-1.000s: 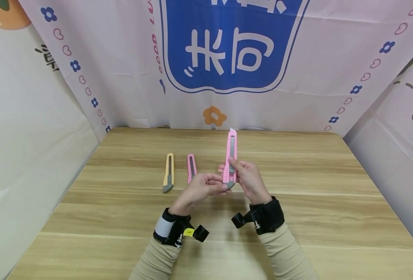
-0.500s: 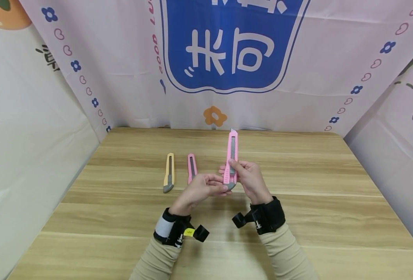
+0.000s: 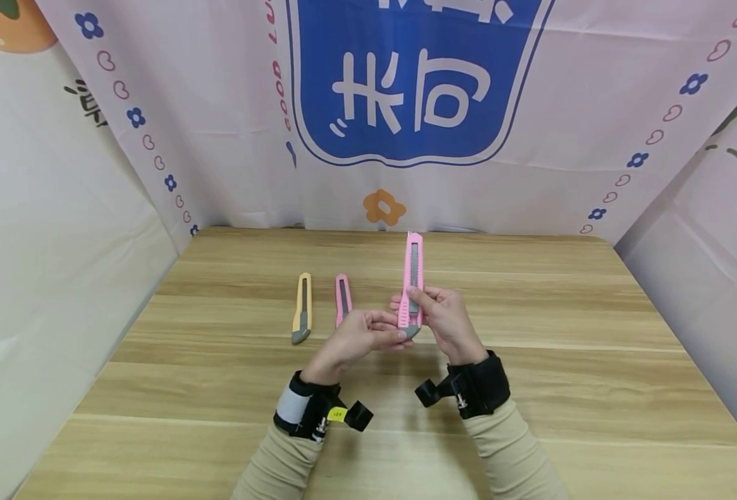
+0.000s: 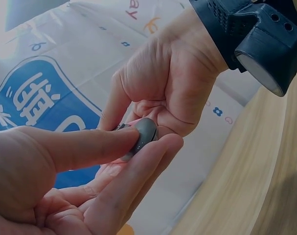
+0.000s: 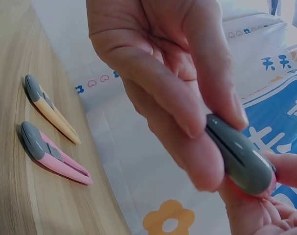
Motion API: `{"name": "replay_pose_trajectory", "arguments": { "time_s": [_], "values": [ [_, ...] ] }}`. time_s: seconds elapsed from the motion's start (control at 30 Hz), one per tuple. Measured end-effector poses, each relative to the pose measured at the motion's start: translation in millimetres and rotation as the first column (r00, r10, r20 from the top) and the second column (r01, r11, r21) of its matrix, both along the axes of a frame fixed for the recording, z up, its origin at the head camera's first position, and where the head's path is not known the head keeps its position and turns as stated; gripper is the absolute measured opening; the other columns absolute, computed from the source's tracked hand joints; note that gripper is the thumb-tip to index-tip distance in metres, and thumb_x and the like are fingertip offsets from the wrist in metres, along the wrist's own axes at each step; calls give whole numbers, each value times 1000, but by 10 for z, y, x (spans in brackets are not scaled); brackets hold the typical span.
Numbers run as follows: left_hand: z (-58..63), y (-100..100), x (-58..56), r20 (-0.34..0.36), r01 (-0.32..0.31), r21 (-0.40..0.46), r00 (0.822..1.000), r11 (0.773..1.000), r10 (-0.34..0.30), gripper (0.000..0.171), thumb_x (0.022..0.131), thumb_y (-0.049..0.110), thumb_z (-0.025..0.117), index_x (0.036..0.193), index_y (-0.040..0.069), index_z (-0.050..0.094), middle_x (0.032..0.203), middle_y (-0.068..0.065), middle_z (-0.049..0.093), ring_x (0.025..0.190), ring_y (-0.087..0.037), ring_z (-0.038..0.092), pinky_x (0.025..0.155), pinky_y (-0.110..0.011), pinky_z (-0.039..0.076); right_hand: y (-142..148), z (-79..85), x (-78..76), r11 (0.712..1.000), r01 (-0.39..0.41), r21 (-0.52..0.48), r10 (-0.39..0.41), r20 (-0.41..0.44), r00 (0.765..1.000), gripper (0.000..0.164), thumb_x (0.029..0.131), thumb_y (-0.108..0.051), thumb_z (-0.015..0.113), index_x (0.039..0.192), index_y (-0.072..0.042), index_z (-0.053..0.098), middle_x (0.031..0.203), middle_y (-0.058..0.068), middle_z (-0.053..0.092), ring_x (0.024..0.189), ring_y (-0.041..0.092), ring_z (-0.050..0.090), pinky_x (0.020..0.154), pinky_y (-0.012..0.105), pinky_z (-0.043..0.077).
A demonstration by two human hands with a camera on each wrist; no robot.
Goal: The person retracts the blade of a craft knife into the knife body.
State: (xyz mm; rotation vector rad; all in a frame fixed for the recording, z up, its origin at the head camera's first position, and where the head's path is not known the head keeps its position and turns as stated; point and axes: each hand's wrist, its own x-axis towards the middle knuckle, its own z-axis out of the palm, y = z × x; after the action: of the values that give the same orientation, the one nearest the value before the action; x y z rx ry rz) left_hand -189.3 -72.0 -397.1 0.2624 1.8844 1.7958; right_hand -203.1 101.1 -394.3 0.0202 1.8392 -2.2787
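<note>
Upright over the table, a light pink utility knife (image 3: 414, 271) is held between both hands, with a sliver of blade at its top. My left hand (image 3: 357, 339) pinches its grey end cap (image 4: 147, 131) between thumb and fingers. Higher on the body, my right hand (image 3: 448, 319) grips it, the thumb lying on the front by the grey slider. Behind the left hand lies a second pink utility knife (image 3: 342, 295), its lower end hidden in the head view. A yellow utility knife (image 3: 302, 305) rests to the left of that one, grey end toward me.
The wood-grain table (image 3: 581, 389) ends at a printed cloth backdrop (image 3: 243, 167) behind and cloth at both sides. Black straps with small camera mounts (image 3: 427, 393) sit on both wrists, the two mounts facing each other closely.
The right thumb has slid a little down the held knife, and less blade shows at its top. The left hand and the two lying knives stay put.
</note>
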Motion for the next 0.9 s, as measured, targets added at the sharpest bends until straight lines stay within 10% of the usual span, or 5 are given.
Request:
{"name": "replay_pose_trajectory", "arguments": {
  "time_s": [0.9],
  "values": [
    [27, 16, 10, -7, -19, -25, 1000, 999, 19, 27, 90, 1, 62, 117, -5, 61, 106, -19, 72, 94, -21, 73, 92, -38, 57, -11, 5, 3, 1000, 9, 0, -9, 0, 1000, 43, 97, -22, 57, 127, 9, 56, 81, -7, 76, 81, 5, 73, 74, 21, 59]
  ]
}}
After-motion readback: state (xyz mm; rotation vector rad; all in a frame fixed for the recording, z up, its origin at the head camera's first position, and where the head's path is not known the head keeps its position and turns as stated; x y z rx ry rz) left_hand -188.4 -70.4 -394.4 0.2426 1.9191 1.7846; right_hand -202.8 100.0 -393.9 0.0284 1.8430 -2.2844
